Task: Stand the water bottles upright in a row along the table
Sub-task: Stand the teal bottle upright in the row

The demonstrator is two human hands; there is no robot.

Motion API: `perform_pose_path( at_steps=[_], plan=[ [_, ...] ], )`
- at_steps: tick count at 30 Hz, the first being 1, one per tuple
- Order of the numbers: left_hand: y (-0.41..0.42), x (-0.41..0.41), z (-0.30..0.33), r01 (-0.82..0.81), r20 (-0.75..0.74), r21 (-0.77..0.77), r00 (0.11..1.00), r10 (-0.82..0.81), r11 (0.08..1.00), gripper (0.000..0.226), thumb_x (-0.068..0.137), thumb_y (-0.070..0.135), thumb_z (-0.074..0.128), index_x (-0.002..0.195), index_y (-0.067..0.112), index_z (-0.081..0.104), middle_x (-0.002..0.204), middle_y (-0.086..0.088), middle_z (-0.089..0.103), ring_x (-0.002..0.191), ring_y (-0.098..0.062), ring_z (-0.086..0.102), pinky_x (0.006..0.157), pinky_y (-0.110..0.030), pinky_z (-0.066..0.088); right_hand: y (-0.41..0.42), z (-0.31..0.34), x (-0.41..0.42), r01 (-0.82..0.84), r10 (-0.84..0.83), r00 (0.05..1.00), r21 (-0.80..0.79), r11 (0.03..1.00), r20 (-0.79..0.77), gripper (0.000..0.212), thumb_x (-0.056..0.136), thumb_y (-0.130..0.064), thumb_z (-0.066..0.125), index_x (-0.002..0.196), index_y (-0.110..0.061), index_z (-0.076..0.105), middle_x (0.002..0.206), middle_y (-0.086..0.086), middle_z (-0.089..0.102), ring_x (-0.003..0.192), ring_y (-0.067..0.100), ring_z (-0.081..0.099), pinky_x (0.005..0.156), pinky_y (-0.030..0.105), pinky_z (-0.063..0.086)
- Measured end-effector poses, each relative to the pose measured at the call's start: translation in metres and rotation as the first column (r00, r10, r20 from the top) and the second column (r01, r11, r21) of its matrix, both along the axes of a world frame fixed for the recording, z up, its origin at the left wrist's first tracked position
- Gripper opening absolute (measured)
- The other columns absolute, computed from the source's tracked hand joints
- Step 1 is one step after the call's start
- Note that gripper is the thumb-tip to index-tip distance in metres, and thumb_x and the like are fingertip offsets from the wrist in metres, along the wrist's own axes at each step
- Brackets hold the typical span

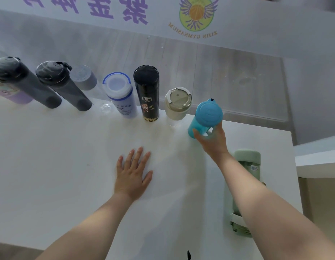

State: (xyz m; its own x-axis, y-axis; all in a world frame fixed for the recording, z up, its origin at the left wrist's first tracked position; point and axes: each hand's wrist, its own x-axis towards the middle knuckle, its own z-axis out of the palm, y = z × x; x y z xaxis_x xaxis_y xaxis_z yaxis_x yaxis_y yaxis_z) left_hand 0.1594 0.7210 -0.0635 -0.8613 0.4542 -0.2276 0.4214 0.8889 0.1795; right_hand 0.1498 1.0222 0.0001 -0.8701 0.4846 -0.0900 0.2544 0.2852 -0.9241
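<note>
Several bottles stand upright in a row along the far edge of the white table (69, 166): two dark grey ones (27, 85) (67, 89), a clear one with a grey cap (84, 77), a white and blue one (119, 94), a black flask (147, 91) and a cream cup (178, 104). At the row's right end, my right hand (211, 139) grips a blue bottle (206, 117), upright at the table. My left hand (132, 171) lies flat on the table, fingers spread. A pale green bottle (247, 166) lies on its side under my right forearm.
A lilac bottle (14, 96) shows partly behind the leftmost grey one. The table's right edge runs just past the green bottle. Beyond the far edge is grey floor with purple lettering and a round logo (196, 14).
</note>
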Motion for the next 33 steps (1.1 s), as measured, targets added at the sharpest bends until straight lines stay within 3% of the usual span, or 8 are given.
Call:
perform_pose_path(
  at_steps=[7, 15, 20, 24, 28, 33],
  plan=[
    [0.000, -0.001, 0.004, 0.006, -0.008, 0.008, 1.000, -0.006, 1.000, 0.063, 0.091, 0.053, 0.022, 0.151, 0.036, 0.015, 0.161, 0.005, 0.014, 0.148, -0.021, 0.012, 0.117, -0.051, 0.007, 0.010, -0.003, -0.023, -0.026, 0.026, 1.000, 0.028, 0.999, -0.009, 0.080, 0.071, -0.031, 0.075, 0.140, -0.020, 0.036, 0.119, -0.025, 0.052, 0.113, -0.001, 0.053, 0.097, 0.031, 0.049],
    [-0.001, -0.002, 0.001, 0.006, -0.025, 0.030, 1.000, -0.005, 1.000, 0.059, 0.091, 0.048, 0.029, 0.149, 0.035, 0.026, 0.158, 0.004, 0.025, 0.146, -0.022, 0.022, 0.115, -0.051, 0.013, 0.020, -0.006, -0.032, -0.025, 0.022, 0.999, 0.094, 0.995, 0.028, 0.068, 0.068, -0.032, 0.072, 0.128, -0.034, 0.041, 0.100, -0.048, 0.050, 0.095, -0.014, 0.053, 0.084, 0.021, 0.047],
    [-0.002, -0.002, -0.002, 0.010, -0.035, 0.035, 0.999, -0.008, 0.999, 0.059, 0.090, 0.047, 0.032, 0.148, 0.035, 0.026, 0.157, 0.003, 0.027, 0.144, -0.023, 0.025, 0.115, -0.050, 0.014, 0.022, -0.009, -0.033, -0.010, 0.005, 0.999, 0.117, 0.993, 0.039, 0.068, 0.067, -0.033, 0.072, 0.127, -0.034, 0.041, 0.100, -0.046, 0.051, 0.094, -0.012, 0.052, 0.083, 0.022, 0.048],
    [-0.002, -0.002, -0.003, 0.009, -0.034, 0.033, 0.999, -0.008, 0.999, 0.060, 0.091, 0.046, 0.032, 0.149, 0.035, 0.024, 0.158, 0.004, 0.024, 0.145, -0.022, 0.022, 0.115, -0.050, 0.012, 0.021, -0.008, -0.034, 0.002, -0.007, 0.999, 0.117, 0.993, 0.043, 0.067, 0.066, -0.037, 0.071, 0.125, -0.038, 0.039, 0.099, -0.047, 0.050, 0.093, -0.013, 0.052, 0.078, 0.016, 0.044],
    [-0.002, -0.002, -0.002, 0.007, -0.031, 0.041, 1.000, -0.006, 0.999, 0.060, 0.090, 0.045, 0.031, 0.149, 0.035, 0.024, 0.158, 0.004, 0.024, 0.145, -0.023, 0.022, 0.115, -0.050, 0.012, 0.021, -0.007, -0.034, -0.001, -0.004, 0.999, 0.109, 0.994, 0.054, 0.067, 0.066, -0.037, 0.071, 0.126, -0.040, 0.039, 0.101, -0.046, 0.050, 0.095, -0.010, 0.052, 0.083, 0.020, 0.046],
    [-0.002, -0.002, -0.001, 0.005, -0.016, 0.058, 1.000, -0.004, 0.998, 0.060, 0.091, 0.046, 0.031, 0.149, 0.034, 0.025, 0.159, 0.003, 0.023, 0.146, -0.023, 0.020, 0.115, -0.051, 0.010, 0.019, -0.005, -0.035, -0.016, 0.010, 0.998, 0.117, 0.993, 0.058, 0.068, 0.069, -0.035, 0.071, 0.128, -0.039, 0.038, 0.106, -0.047, 0.048, 0.101, -0.014, 0.050, 0.085, 0.017, 0.042]
  ],
)
